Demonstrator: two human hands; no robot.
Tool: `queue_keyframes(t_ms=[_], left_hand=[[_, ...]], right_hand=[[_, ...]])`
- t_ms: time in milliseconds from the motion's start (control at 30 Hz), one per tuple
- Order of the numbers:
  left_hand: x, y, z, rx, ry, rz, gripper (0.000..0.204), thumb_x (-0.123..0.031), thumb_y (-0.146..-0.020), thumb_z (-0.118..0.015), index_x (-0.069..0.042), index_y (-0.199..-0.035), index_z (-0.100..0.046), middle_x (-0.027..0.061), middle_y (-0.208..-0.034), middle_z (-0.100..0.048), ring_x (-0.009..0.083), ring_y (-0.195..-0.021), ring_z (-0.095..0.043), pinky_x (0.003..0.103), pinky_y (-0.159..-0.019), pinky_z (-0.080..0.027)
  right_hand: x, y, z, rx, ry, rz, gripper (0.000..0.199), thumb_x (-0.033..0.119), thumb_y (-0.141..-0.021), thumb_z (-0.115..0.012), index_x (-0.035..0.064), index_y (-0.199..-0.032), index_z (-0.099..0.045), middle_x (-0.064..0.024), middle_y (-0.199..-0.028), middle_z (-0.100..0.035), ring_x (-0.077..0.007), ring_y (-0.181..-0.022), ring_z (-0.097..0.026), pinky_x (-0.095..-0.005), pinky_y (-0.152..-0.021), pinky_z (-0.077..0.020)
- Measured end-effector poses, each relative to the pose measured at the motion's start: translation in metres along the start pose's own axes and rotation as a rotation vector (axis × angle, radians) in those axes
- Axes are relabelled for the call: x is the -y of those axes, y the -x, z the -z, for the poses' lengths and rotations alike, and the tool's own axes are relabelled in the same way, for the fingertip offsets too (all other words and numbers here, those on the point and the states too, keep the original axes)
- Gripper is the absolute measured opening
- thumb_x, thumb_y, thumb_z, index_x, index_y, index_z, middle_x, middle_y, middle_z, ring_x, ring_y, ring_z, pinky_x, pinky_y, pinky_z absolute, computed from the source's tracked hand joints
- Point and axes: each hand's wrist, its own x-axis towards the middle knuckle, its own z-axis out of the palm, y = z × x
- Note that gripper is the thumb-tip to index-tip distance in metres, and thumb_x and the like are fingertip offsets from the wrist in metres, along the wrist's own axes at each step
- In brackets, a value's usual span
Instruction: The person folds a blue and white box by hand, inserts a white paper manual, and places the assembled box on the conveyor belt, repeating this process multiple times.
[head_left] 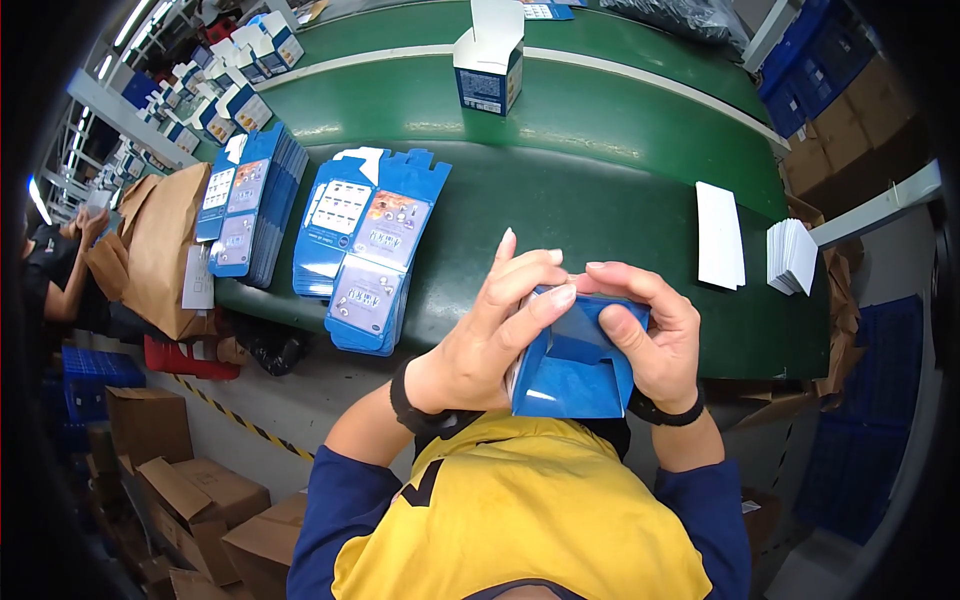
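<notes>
A small blue carton (570,392), partly folded up, is held close in front of my chest, with its blue flaps facing up. My left hand (500,325) grips its left side, the fingers bent over the upper edge and one finger sticking up. From the right, my right hand (655,335) wraps round the carton, its thumb on the blue panel and its fingertips meeting the left ones at the top. The palms hide part of the carton. Left of my hands lie two stacks of flat blue printed carton blanks, a nearer stack (365,250) and a farther stack (250,200).
An erected carton (488,75) with its lid up stands on the green conveyor (380,100). White folded sheets (720,235) and a leaflet stack (790,257) lie at the right. Several cartons line the far left, beyond a brown paper bag (165,250); a person sits there.
</notes>
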Motion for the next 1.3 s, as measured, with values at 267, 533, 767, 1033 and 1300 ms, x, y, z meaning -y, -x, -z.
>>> queue_keyframes(t_ms=[267,533,767,1033,1300], left_hand=[[-0.003,0.007,0.005,0.104,0.039,0.040,0.082,-0.016,-0.072,-0.075,-0.001,-0.140,-0.030,0.0239,-0.131,-0.040,0.0409,-0.120,-0.045,0.054,-0.101,-0.035],[-0.001,-0.001,0.006,-0.043,-0.034,-0.122,0.072,-0.017,-0.072,-0.075,-0.005,-0.133,-0.039,0.0231,-0.127,-0.042,0.0436,-0.120,-0.045,0.056,-0.101,-0.034],[0.012,0.010,-0.034,-0.226,-0.078,-0.093,0.102,-0.018,-0.075,-0.072,-0.003,-0.145,0.000,0.0284,-0.140,-0.028,0.0462,-0.133,-0.024,0.058,-0.108,-0.013],[0.013,0.007,-0.007,-0.034,-0.017,-0.068,0.067,-0.014,-0.075,-0.071,-0.012,-0.130,-0.033,0.0176,-0.137,-0.039,0.0406,-0.132,-0.031,0.060,-0.106,-0.023],[0.021,-0.001,0.069,0.392,-0.828,0.243,0.080,-0.013,-0.063,-0.074,-0.033,-0.135,-0.043,0.0082,-0.139,-0.042,0.0317,-0.131,-0.036,0.058,-0.103,-0.027]], right_hand=[[0.029,-0.010,0.011,0.401,0.346,-0.109,0.066,0.006,-0.077,-0.069,0.0023,-0.136,-0.038,-0.0169,-0.131,-0.051,-0.0309,-0.119,-0.052,-0.0341,-0.097,-0.0422],[0.029,-0.004,0.015,0.136,-0.077,-0.163,0.069,0.040,-0.084,-0.064,0.0006,-0.135,-0.039,-0.0175,-0.126,-0.055,-0.0298,-0.110,-0.058,-0.0348,-0.091,-0.0462],[-0.004,0.004,-0.027,-0.143,-0.033,-0.002,0.120,0.091,-0.063,-0.027,0.0082,-0.147,-0.006,-0.0196,-0.151,-0.012,-0.0326,-0.140,-0.012,-0.0481,-0.111,-0.0074],[-0.006,-0.005,0.019,0.066,-0.011,-0.149,0.105,0.076,-0.081,-0.032,-0.0014,-0.146,-0.003,-0.0228,-0.152,-0.004,-0.0289,-0.142,-0.005,-0.0388,-0.112,-0.0055],[-0.039,-0.081,0.043,0.235,-0.192,-0.464,0.095,0.014,-0.068,-0.079,-0.0004,-0.141,-0.021,-0.0137,-0.131,-0.046,-0.0232,-0.122,-0.044,-0.0352,-0.104,-0.0338]])
